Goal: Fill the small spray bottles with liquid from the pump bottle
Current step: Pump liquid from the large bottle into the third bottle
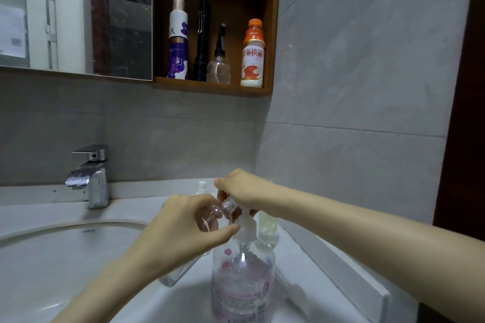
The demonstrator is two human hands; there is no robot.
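Grey matte wall tiles [354, 73] back a glossy white ceramic basin [39, 257] with a square chrome tap [90, 176]. On the basin's right rim stands the pump bottle [242, 283], round clear plastic with pink print, its base cut off by the frame. The right hand [244, 191] curls down over its white pump head, fingertips hidden. The left hand [183, 231] pinches a small spray bottle [210, 217], clear and tilted, neck toward the pump head. Its liquid level is unreadable.
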